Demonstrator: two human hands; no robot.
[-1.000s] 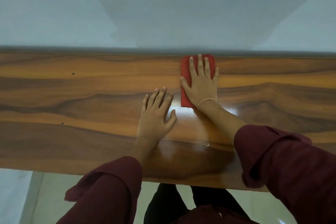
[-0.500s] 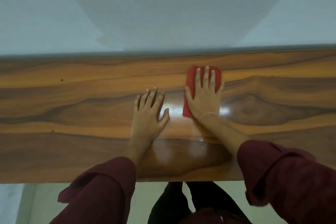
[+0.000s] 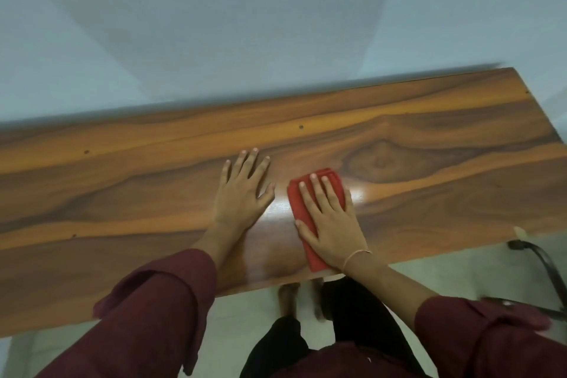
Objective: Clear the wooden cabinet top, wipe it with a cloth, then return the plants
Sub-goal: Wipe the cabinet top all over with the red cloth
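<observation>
The wooden cabinet top (image 3: pixel 122 193) runs across the view, glossy and bare of plants. A folded red cloth (image 3: pixel 302 212) lies on it near the front edge. My right hand (image 3: pixel 329 218) presses flat on the cloth with straight fingers, its heel close to the front edge. My left hand (image 3: pixel 242 193) rests flat on the bare wood just left of the cloth, fingers spread. No plants are in view.
A pale wall (image 3: pixel 245 24) rises right behind the cabinet. The cabinet's right end (image 3: pixel 534 101) is in view. A dark curved metal frame (image 3: pixel 543 267) stands on the light floor at the lower right. My legs are below the front edge.
My right hand has drawn the red cloth from the back edge toward the front edge. My view has swung, bringing the cabinet's right end into sight. My left hand stays flat on the wood.
</observation>
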